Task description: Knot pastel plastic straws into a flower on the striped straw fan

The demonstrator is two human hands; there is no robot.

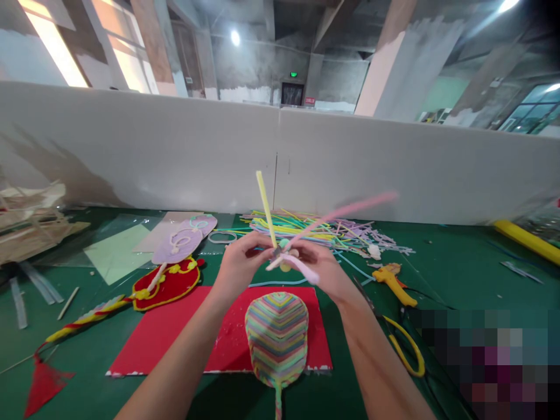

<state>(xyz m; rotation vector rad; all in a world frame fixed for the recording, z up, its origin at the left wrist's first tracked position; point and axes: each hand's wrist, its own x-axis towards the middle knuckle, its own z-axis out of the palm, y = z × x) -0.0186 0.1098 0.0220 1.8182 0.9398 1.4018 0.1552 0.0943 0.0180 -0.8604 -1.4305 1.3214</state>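
- With the left hand [245, 259], pinches a bunch of strips [286, 258] between thumb and fingertips, at the centre of the clock, raised above the green table [464, 274].
- With the right hand [321, 265], pinches the same bunch from the three o'clock side, fingertips close to those of the left; whether touching them, cannot tell.
- Sticking out of the bunch: a yellow strip [265, 207] between eleven and twelve o'clock, a pink strip [345, 210] toward two, blurred at its tip, and a lilac strip [304, 269] toward four.
- At six o'clock: a striped leaf-shaped fan [277, 338], partly over a red board [161, 344], handle pointing to six.
- From twelve to two o'clock, behind the hands: a pile of loose strips [301, 224] in several colours.
- Near nine o'clock: a red fan [177, 286] with yellow edging, just beside a lilac piece [164, 248] with pale curled trim; farther out, toward eight, a red tassel [46, 385].
- Just past three o'clock: a yellow glue gun [396, 286].
- At four o'clock: yellow-handled scissors [420, 353].
- At twelve o'clock, beyond the table: upright pale panels [188, 151].
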